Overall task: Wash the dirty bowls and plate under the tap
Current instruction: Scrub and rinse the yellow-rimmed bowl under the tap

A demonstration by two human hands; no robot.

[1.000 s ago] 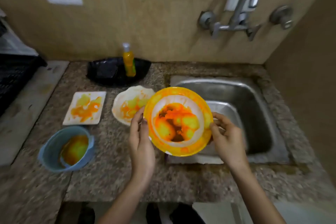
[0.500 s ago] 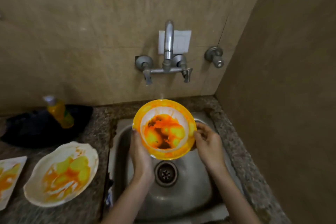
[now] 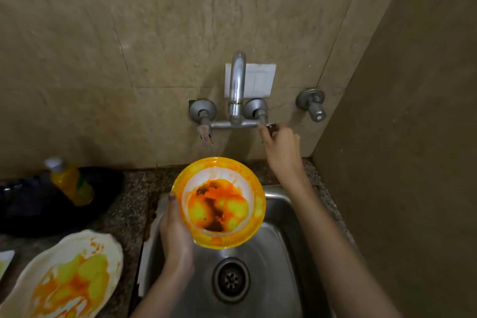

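The left hand (image 3: pixel 176 236) grips the stained yellow bowl (image 3: pixel 219 204) by its rim over the sink (image 3: pixel 284 261), beneath the spout (image 3: pixel 237 80), while the right hand (image 3: pixel 281 150) pinches the right tap handle (image 3: pixel 271 126), likely to start water.

Readable text: none anywhere in view.
Bottle label: the yellow bottle (image 3: pixel 72 184) stands on the surface (image 3: pixel 129 204) well left of the left hand (image 3: pixel 176 237); it has a green patch, too blurred to read.
Wall panel: the white wall panel (image 3: pixel 259 80) above the right hand (image 3: pixel 282 148) shows plain white.
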